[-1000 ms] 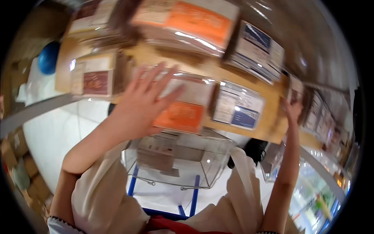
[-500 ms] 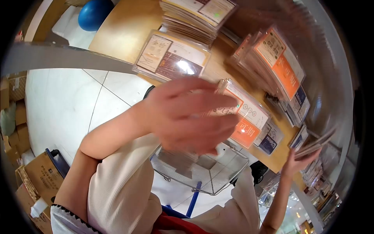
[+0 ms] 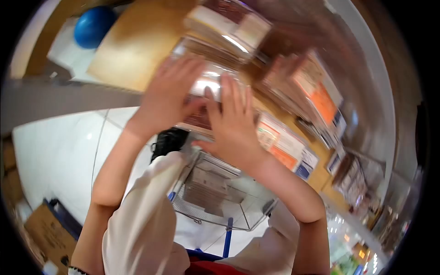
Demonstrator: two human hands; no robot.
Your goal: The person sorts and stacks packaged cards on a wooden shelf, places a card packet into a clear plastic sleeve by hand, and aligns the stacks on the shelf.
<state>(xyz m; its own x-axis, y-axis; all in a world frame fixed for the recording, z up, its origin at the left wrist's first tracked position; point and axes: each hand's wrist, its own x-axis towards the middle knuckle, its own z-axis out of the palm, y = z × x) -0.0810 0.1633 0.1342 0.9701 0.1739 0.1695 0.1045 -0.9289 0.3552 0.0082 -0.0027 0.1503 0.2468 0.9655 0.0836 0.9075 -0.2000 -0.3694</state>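
Both hands rest on a clear-wrapped packet with a dark red panel (image 3: 199, 117) at the shelf's front edge. My left hand (image 3: 168, 94) lies on its left part, fingers spread and slightly blurred. Beside it, my right hand (image 3: 233, 121) is spread over the packet's right part. Just right of my right hand is an orange and white packet (image 3: 283, 145), with a blue and white packet (image 3: 307, 164) beyond it. Behind the hands stands a stack of dark red and cream packets (image 3: 229, 30).
A wire basket (image 3: 247, 215) holding a stack of packets (image 3: 204, 188) is below the shelf. More orange packets (image 3: 321, 98) stand at the back right. A blue ball (image 3: 95, 26) is at upper left, a cardboard box (image 3: 48, 236) at lower left.
My right hand has come from the far right, where it held thin packets, to beside my left hand. My left hand has moved left and up onto the dark red packet.
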